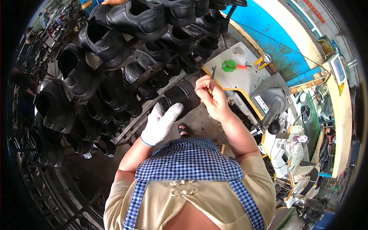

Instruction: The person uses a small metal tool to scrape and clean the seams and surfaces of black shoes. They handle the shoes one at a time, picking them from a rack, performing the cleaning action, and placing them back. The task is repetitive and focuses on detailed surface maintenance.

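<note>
A black shoe (181, 96) is held out in front of my apron, sole and heel details too dark to make out. My left hand (161, 122), in a white glove with a blue cuff edge, is closed on its near left side, thumb lying across the shoe. At the shoe's right end, my bare right hand (210, 96) pinches a thin, dark, pointed tool (213, 73), its tip sticking up past the fingers. The tool's exact kind does not show. Part of the shoe's right end lies behind my right hand.
Racks of black shoes (103, 42) fill the left and far side, close to my left hand. At right, a white worktable (234, 55) carries a green container (229, 65) and a yellow can (263, 61). A grey machine (270, 97) stands nearer, with a crate (239, 111) below.
</note>
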`<state>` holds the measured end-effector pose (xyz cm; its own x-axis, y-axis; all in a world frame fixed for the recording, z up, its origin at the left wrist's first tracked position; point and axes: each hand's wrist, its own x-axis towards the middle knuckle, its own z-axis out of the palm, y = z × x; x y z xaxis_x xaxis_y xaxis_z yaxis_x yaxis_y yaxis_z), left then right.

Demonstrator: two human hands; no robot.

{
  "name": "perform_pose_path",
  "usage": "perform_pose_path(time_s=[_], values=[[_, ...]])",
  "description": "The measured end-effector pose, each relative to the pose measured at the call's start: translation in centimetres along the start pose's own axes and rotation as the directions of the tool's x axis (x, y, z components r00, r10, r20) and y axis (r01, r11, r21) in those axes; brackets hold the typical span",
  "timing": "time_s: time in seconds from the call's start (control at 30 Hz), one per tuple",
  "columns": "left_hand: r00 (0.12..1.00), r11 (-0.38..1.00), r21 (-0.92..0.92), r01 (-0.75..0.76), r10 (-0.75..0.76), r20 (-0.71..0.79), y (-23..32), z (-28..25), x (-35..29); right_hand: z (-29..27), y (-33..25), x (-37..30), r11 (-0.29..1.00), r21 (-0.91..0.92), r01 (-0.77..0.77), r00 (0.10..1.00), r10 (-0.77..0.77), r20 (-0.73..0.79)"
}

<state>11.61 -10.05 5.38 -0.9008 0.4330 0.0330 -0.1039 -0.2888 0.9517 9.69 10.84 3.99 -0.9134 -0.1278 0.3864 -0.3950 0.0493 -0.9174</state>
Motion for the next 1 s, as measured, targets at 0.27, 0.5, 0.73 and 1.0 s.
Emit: perform_pose_path(time_s=[0.27, 0.5, 0.73, 1.0], values=[[0.889, 0.467, -0.789, 0.4, -0.405, 0.212, 0.1, -0.5, 0.8, 0.1, -3.9, -1.8, 0.881, -0.465, 0.091, 0.985, -0.148, -0.086], [0.983, 0.937, -0.348, 0.005, -0.068, -0.168, -2.0, 3.2, 2.1, -0.7, -7.1, -5.5, 0.693, -0.721, 0.009, 0.998, -0.047, -0.033], [0.945, 0.966, 0.157, -0.204, 0.237, -0.227, -3.3, 5.2, 2.8, -0.7, -7.7, -5.7, 0.645, -0.764, -0.016, 0.993, -0.079, -0.087], [0.91, 0.934, 0.293, -0.205, 0.292, -0.293, -4.5, 6.2, 3.5, 0.0, -6.7, -6.1, 0.558, -0.827, -0.074, 0.995, -0.011, -0.096]])
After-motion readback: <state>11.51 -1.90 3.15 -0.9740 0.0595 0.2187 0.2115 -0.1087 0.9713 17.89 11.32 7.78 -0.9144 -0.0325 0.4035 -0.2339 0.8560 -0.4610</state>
